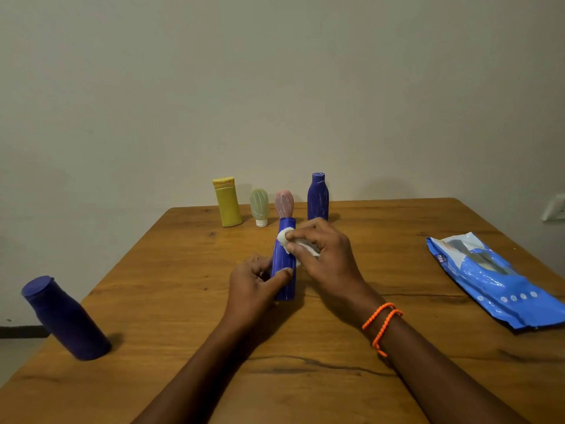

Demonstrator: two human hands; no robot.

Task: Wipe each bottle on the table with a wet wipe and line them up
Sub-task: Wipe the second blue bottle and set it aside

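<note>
Mid wooden tabletop (183,301): left hand (253,289) grips the slim blue plastic bottle (284,264) low, fingers curled round it. Right hand (324,252) pinches a white wet wipe (286,237) against its neck. Far row: yellow bottle (227,203), green tube (260,206), pink tube (284,203), dark blue bottle (318,197). Near left: purple bottle (65,319). Right: blue wipes pack (495,280).

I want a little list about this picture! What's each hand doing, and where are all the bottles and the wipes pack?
left hand: grips the lower part of the blue bottle
right hand: pinches a wet wipe against that bottle's upper part
back row: yellow bottle, green tube, pink tube, dark blue bottle
near left: purple bottle, standing apart
wipes pack: flat on the table, right side
</note>
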